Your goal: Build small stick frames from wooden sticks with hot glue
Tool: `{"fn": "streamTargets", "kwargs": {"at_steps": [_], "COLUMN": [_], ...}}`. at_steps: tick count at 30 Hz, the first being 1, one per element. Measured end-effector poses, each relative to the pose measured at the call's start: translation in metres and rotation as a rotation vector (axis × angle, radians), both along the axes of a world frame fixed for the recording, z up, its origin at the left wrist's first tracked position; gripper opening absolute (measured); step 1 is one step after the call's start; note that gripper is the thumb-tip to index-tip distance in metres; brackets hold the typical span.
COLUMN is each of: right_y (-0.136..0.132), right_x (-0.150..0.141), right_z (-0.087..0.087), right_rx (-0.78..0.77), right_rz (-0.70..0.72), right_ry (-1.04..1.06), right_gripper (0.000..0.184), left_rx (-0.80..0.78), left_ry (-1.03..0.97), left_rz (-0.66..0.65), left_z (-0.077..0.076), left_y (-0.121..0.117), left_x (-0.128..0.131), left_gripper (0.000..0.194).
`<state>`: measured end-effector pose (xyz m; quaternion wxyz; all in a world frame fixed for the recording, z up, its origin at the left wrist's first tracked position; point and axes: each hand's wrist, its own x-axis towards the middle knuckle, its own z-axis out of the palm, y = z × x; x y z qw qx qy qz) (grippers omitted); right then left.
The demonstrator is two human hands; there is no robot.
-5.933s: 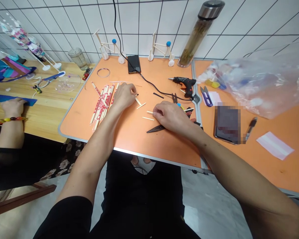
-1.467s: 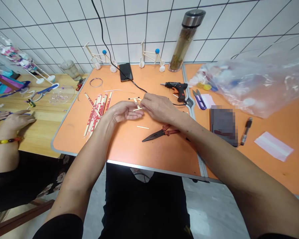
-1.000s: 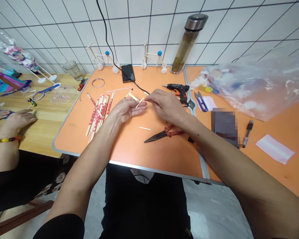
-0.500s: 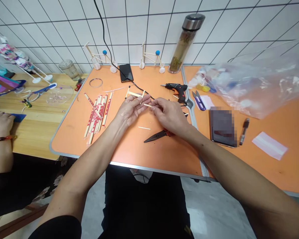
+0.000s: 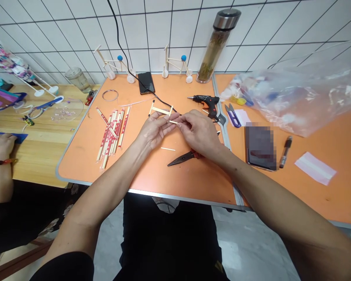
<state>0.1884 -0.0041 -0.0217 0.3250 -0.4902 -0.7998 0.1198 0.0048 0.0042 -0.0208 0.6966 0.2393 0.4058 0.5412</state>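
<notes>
My left hand (image 5: 155, 131) is curled palm-up around a small frame of flat wooden sticks (image 5: 160, 111), which rises past its fingertips. My right hand (image 5: 197, 131) pinches a short wooden stick (image 5: 173, 122) against the frame's lower corner. Just below my hands, a loose wooden stick (image 5: 167, 148) lies on the orange table (image 5: 82, 156). Black-nosed pliers (image 5: 181, 158) sit under my right wrist, their red handles mostly hidden. Left of my left hand lies a bundle of red-and-white wrapped chopsticks (image 5: 111, 132).
A black glue gun (image 5: 206, 102) lies beyond my right hand. Along the wall stand two stick bicycle models (image 5: 114, 66), a phone (image 5: 146, 82) and a tall bottle (image 5: 213, 47). A clear plastic bag (image 5: 292, 97) covers the right. A co-worker's hand (image 5: 0, 146) rests on the wooden table.
My hands have drawn closer together, with the stick frame now held upright-looking between them. The frame has shifted slightly toward my right hand, and the co-worker's hand has moved left.
</notes>
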Motion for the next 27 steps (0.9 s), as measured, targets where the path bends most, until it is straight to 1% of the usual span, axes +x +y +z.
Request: {"fn": "streamTargets", "kwargs": {"at_steps": [5, 12, 22, 27], "right_y": [0.0003, 0.0000, 0.0005, 0.0013], "right_x": [0.0004, -0.0004, -0.0014, -0.0017], "right_z": [-0.0007, -0.0011, -0.0028, -0.0034], "right_rx": [-0.001, -0.016, -0.008, -0.015], "right_rz": [-0.001, 0.001, -0.010, -0.019], "right_ry": [-0.024, -0.042, -0.033, -0.043], "right_gripper": [0.021, 0.024, 0.020, 0.018], "left_rx": [-0.001, 0.005, -0.027, -0.027], "left_ry": [-0.013, -0.016, -0.047, -0.017], "left_rz": [0.003, -0.003, 0.019, 0.021], "left_z": [-0.0026, -0.0034, -0.0021, -0.0016], "left_y": [0.0005, -0.0007, -0.0016, -0.0021], "left_x": [0.0013, 0.0024, 0.0045, 0.0055], "left_gripper": [0.012, 0.013, 0.012, 0.016]}}
